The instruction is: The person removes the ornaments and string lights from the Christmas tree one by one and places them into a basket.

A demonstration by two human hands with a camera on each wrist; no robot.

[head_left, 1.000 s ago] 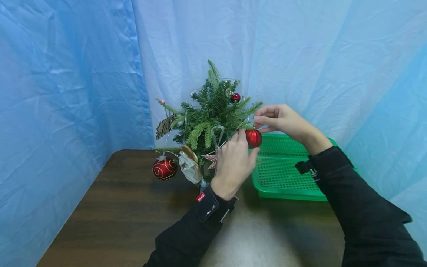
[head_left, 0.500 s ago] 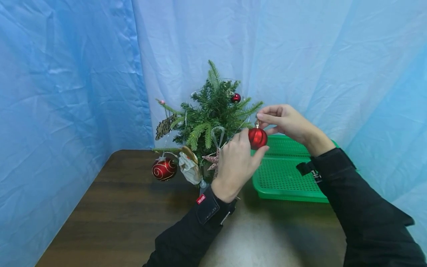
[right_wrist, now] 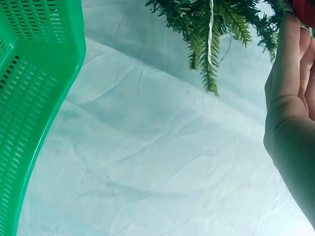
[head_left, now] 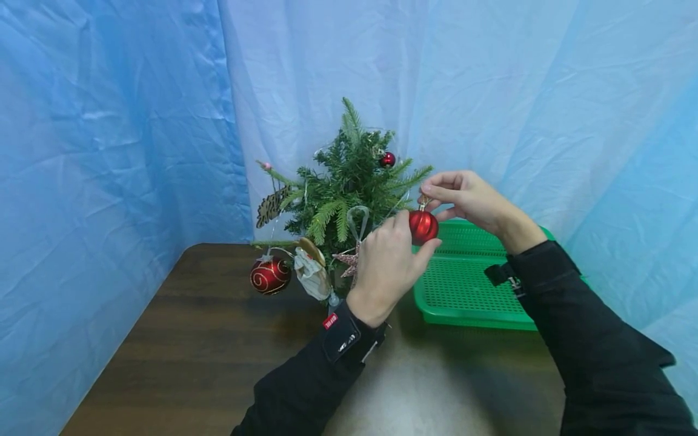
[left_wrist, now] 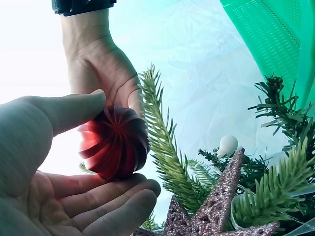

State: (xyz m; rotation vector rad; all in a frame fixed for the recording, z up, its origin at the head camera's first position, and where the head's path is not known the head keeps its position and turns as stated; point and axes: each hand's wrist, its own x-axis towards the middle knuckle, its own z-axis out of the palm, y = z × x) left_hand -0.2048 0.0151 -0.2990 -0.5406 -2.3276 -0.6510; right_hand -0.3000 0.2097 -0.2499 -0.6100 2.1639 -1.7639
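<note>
A ribbed red Christmas bauble (head_left: pixel 424 227) hangs beside the small Christmas tree (head_left: pixel 349 181), at its right side. My left hand (head_left: pixel 384 263) holds the bauble, thumb on one side and fingers on the other. In the left wrist view the bauble (left_wrist: pixel 115 142) sits between the thumb (left_wrist: pixel 78 110) and the fingers. Above it, my right hand (head_left: pixel 469 200) pinches at the hanging loop over the gold cap, close to a branch tip. Only a sliver of the bauble (right_wrist: pixel 304 10) shows in the right wrist view, at the top corner.
The tree carries a swirl-patterned red bauble (head_left: pixel 270 275), a glittery pink star (head_left: pixel 349 260), a white angel ornament (head_left: pixel 311 272), a wooden sign (head_left: pixel 271 207) and a small red ball (head_left: pixel 387 159). A green basket (head_left: pixel 469 318) stands right of the tree on the dark wooden table (head_left: pixel 218 357).
Both hands and the red bauble have shifted slightly right, a little away from the branches. The bauble's gold cap shows more clearly now. Since half a second ago little differs.
</note>
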